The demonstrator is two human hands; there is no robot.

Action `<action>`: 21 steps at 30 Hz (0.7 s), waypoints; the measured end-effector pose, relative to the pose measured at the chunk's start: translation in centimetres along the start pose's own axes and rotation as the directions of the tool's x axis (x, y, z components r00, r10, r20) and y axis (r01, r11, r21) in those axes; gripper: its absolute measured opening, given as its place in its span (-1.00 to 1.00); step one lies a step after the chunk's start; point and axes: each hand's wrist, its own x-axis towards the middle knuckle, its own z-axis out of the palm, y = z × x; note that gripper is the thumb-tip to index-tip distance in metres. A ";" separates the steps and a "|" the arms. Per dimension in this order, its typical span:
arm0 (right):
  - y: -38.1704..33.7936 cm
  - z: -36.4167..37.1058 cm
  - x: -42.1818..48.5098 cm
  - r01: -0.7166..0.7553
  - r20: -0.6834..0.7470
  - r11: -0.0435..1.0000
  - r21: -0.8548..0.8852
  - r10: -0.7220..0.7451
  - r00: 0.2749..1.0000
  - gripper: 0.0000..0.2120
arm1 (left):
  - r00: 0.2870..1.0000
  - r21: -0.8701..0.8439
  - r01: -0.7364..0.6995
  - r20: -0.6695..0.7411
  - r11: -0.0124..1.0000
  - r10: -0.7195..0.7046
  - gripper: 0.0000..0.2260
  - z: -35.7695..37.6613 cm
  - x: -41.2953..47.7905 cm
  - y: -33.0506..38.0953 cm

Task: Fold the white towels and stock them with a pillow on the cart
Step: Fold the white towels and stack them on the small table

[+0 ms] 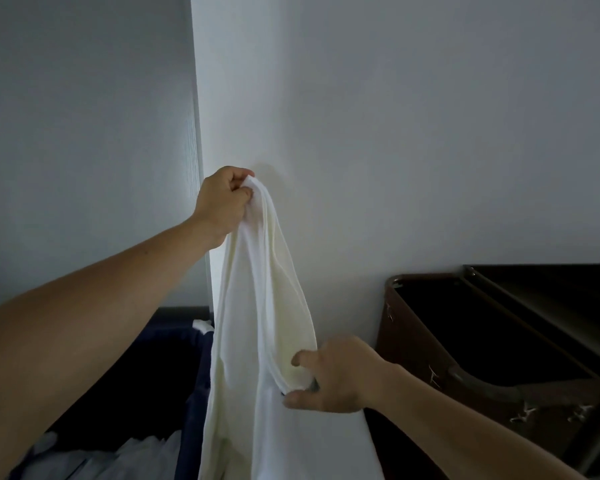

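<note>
1. Raises the left grip (222, 202) high and forward at the end of a long, nearly straight bare arm climbing from the lower left edge, back of the hand turned to the camera.
2. Bunches the top of the white towel (257, 299) in that left grip, fingers curled tight, thumb pressed over the gathered cloth.
3. Lets the towel hang straight down from the left grip in long soft folds, running past the bottom edge of view.
4. Brings the right grip (340, 375) in from the lower right, well below the left grip, with the bare forearm angled up and leftward.
5. Pinches a looped fold on the towel's right side in the right grip, narrow between thumb and fingers, back of the hand facing up.
6. Sets both grips against a pale wall (430, 133).
7. Shows a brown cart (413, 341) with a dark open compartment, just right of the right grip and apart from it.
8. Shows a dark blue bin (194, 393) under the left arm, below the left grip, holding crumpled white linen (136, 455).
</note>
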 end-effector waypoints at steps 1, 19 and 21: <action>0.4 0.5 -0.1 -0.024 0.033 0.999 -0.024 0.024 0.999 -0.10 | 1.000 0.003 0.004 -0.014 1.000 -0.004 -0.73 -0.1 0.2 -0.1; 14.7 -20.0 -1.9 -0.193 -0.517 0.822 0.535 0.499 0.695 -0.68 | 0.975 -0.159 -0.078 -0.216 0.984 0.042 -0.74 -9.3 7.6 3.6; 15.0 -23.7 -1.5 -0.106 -0.603 0.820 0.562 0.494 0.627 -0.67 | 0.968 -0.220 -0.096 -0.250 0.971 0.039 -0.76 -9.8 8.7 6.0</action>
